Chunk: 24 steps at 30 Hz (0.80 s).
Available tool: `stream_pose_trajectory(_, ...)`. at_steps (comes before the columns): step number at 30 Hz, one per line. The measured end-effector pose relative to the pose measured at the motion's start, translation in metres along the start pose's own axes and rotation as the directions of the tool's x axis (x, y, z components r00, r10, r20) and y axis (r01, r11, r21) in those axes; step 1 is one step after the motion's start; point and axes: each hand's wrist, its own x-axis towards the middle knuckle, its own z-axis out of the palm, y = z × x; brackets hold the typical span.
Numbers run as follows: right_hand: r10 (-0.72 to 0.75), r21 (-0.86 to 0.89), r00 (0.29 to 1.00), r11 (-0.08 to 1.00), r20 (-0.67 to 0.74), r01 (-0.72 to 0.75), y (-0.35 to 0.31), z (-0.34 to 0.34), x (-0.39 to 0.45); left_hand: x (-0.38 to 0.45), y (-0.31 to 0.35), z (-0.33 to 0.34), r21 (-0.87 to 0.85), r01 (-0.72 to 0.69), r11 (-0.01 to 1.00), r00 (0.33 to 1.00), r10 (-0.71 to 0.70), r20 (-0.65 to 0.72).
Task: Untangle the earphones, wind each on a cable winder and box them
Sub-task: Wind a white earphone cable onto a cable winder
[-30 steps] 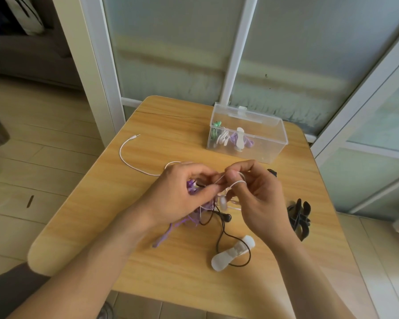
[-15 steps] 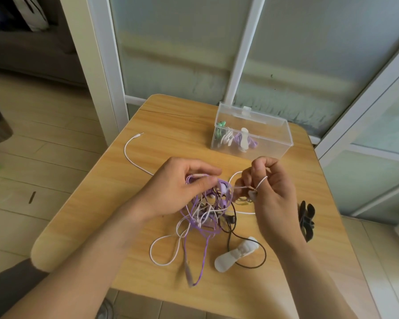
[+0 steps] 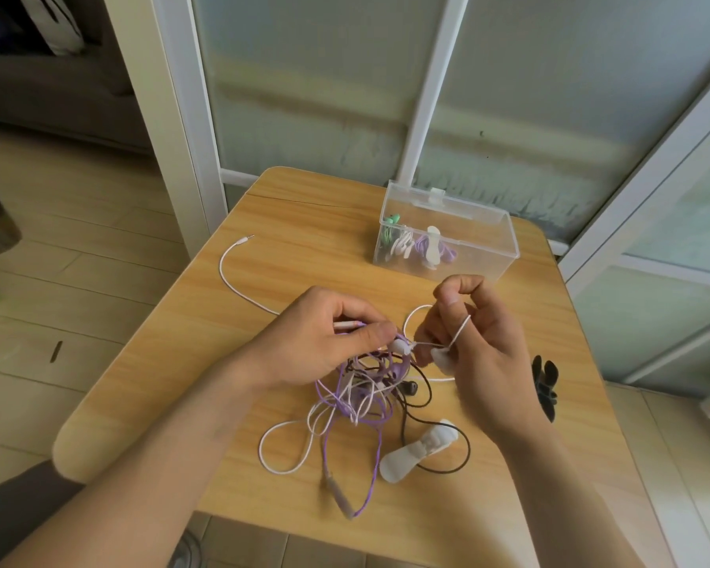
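Note:
A tangle of white, purple and dark earphone cables [image 3: 361,397] hangs between my hands over the wooden table [image 3: 173,362]. My left hand [image 3: 324,334] pinches the top of the tangle beside a white earbud [image 3: 400,345]. My right hand [image 3: 472,342] has the white cable looped round a finger and holds a small white piece. One white cable end with its plug [image 3: 244,239] trails to the far left. A white cable winder [image 3: 417,450] lies in front of the tangle. A clear box [image 3: 484,243] at the back holds wound earphones.
A black cable winder [image 3: 546,381] lies near the table's right edge, partly behind my right wrist. Frosted glass panels with white frames stand behind the table. Tiled floor drops away on the left and right.
Both hands have lifted the tangle and drawn apart, so more loops hang loose and spread onto the table. The white cable now runs taut from the left-hand pinch to my right finger.

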Motion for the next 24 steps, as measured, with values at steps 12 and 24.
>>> stream_pose_trajectory(12, 0.185, -0.380, 0.944, 0.922, 0.274, -0.071, -0.003, -0.016, 0.001, 0.002, 0.002, -0.005, -0.308, 0.177, 0.935, 0.980, -0.196, -0.032)
stream_pose_trajectory(24, -0.063, -0.126, 0.993, 0.991, -0.099, 0.051, -0.001, -0.029, 0.010, 0.013, -0.029, 0.003, 0.242, 0.085, 0.967, 0.982, -0.041, -0.182)
